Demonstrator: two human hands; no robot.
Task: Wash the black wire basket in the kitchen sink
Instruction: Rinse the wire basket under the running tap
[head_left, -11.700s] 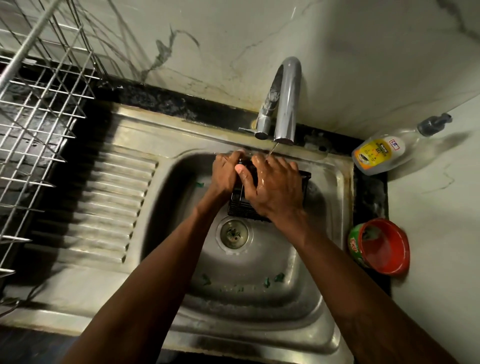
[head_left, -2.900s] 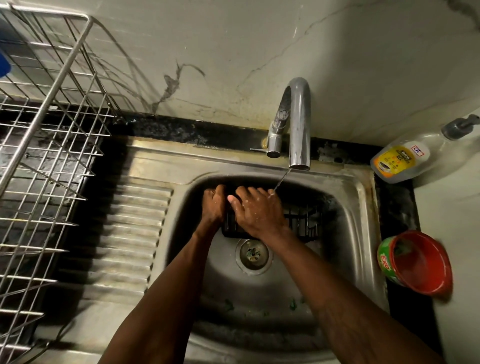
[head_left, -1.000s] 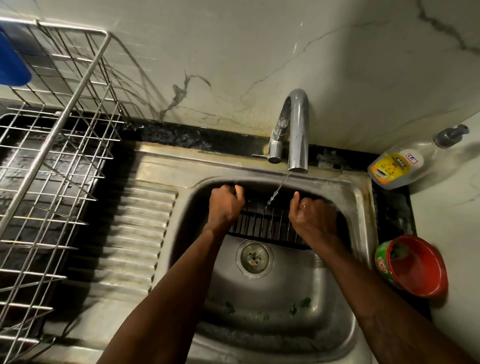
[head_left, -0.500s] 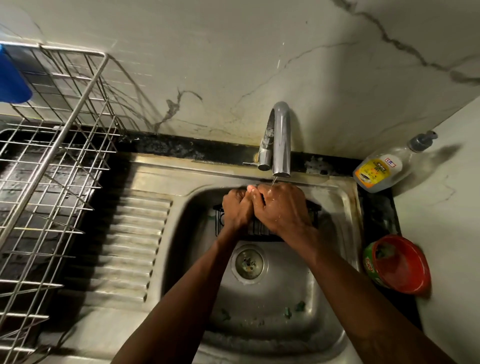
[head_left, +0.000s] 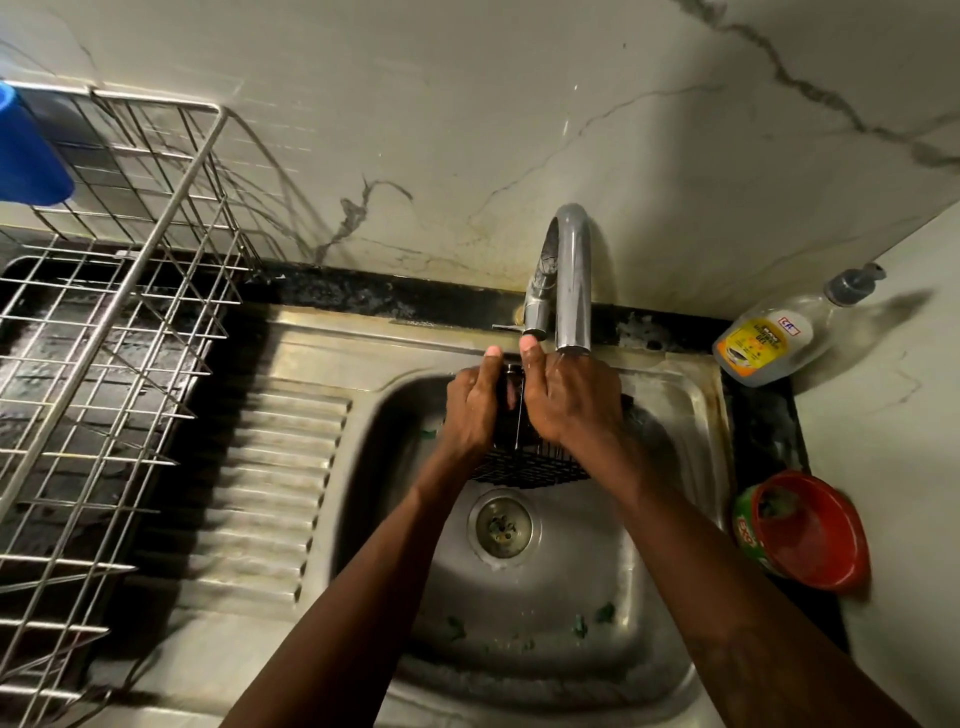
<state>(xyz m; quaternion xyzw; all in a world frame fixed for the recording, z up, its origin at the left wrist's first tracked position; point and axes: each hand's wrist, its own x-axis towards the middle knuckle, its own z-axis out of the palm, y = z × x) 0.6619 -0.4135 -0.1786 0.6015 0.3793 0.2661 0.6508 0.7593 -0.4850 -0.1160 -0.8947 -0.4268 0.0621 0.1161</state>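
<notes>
The black wire basket (head_left: 530, 467) is held up inside the steel sink (head_left: 670, 405), just under the curved tap (head_left: 571, 280). My left hand (head_left: 470, 405) grips its left side, thumb up over the top edge. My right hand (head_left: 569, 400) lies over the top and right of the basket, fingers curled round it, directly beneath the spout. Most of the basket is hidden by both hands; only its lower mesh edge and a right corner show.
The drain (head_left: 503, 526) sits below the basket, with green scraps (head_left: 597, 616) on the sink floor. A ribbed drainboard (head_left: 260, 483) and a steel dish rack (head_left: 98, 364) lie left. A soap bottle (head_left: 774, 338) and a red bowl (head_left: 810, 530) stand right.
A second ago my hands were apart at the basket's two ends; they have come together at its middle, and the basket has risen closer to the spout.
</notes>
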